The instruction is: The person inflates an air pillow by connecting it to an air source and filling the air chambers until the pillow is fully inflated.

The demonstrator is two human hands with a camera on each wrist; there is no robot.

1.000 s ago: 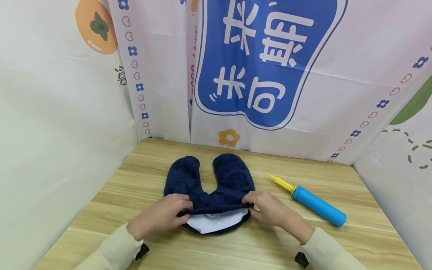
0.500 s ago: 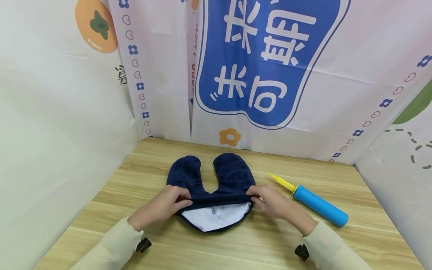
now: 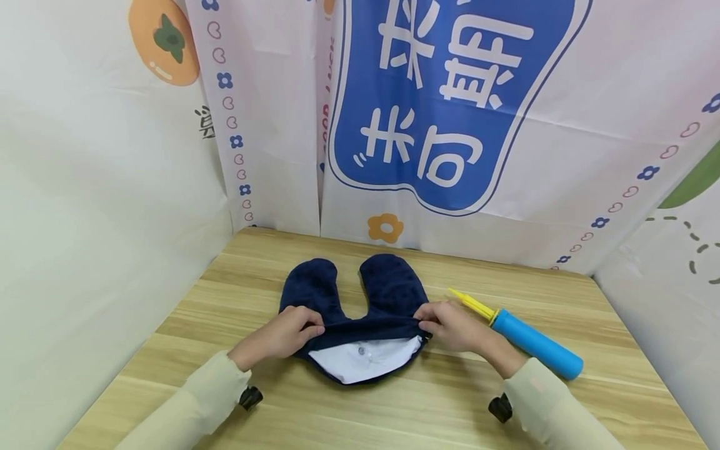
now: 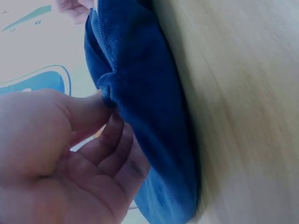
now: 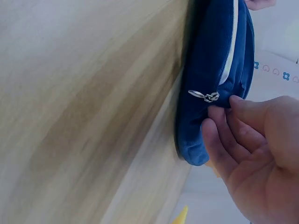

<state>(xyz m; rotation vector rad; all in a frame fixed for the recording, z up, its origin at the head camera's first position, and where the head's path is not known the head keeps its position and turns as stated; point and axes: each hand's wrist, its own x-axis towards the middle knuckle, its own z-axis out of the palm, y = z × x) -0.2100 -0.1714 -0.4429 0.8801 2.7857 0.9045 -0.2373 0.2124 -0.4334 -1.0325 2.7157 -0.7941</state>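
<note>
A navy U-shaped neck pillow [image 3: 394,290] lies on the table with its two arms pointing to the back. Along its near edge the zipped cover gapes, and a white inner lining [image 3: 343,362] with a small round clear valve [image 3: 362,351] shows inside. My left hand [image 3: 289,331] pinches the upper edge of the opening at its left end. At the right end my right hand [image 3: 452,326] pinches the same edge. The silver zipper pull [image 5: 204,96] hangs beside my right fingertips in the right wrist view. In the left wrist view, zipper teeth [image 4: 103,35] run along the cover.
A blue hand pump [image 3: 537,344] with a yellow nozzle [image 3: 471,304] lies on the wooden table [image 3: 360,419] right of the pillow. White printed cloth [image 3: 270,125] walls the table at the back and both sides. A dark wrist camera [image 3: 250,397] sits under the left cuff.
Both hands have lifted the upper edge of the cover slightly away from me. The opening has widened, so more white lining and the valve show. The pump lies still.
</note>
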